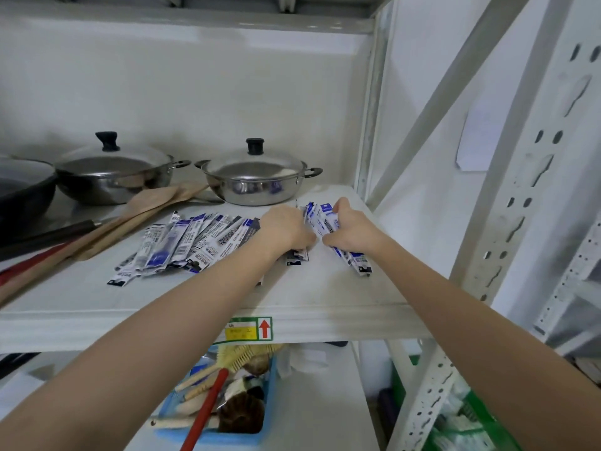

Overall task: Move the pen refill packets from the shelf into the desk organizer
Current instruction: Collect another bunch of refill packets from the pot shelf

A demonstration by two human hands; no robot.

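Head view: right hand (pixel 349 227) grips a bundle of white-and-blue plastic pen refill packets (pixel 328 222) on the white metal shelf (pixel 325 297). Left hand (pixel 286 227) rests curled on more; its hold is hidden. Loose packets (pixel 182 244) fan left of it. Print unreadable. 2 lidded steel pots (pixel 257 180) behind.

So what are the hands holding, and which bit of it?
The right hand grips a bunch of blue-and-white plastic refill packets around their middle. The left hand rests on more packets on the white shelf; whether it grips any cannot be told.
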